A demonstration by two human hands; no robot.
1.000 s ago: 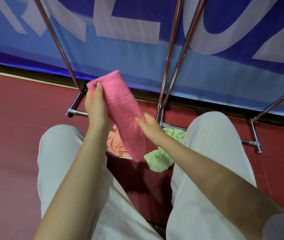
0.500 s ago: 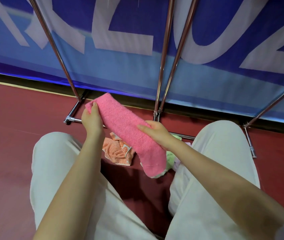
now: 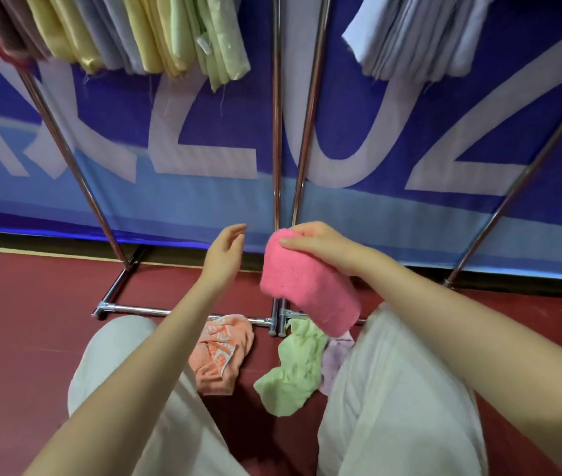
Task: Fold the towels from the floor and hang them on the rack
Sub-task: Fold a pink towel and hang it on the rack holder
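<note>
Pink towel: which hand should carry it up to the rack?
Right. The right hand already grips the folded pink towel at its top end; the left hand is open beside it, holding nothing, so probably no handover is needed.

Floor towels: 3, orange, green, lilac. 1 folded pink towel. 2 hands.

A folded pink towel is held up in the right hand, drooping. On the floor lie crumpled orange, green and lilac towels. Folded towels hang on the rack.
</note>
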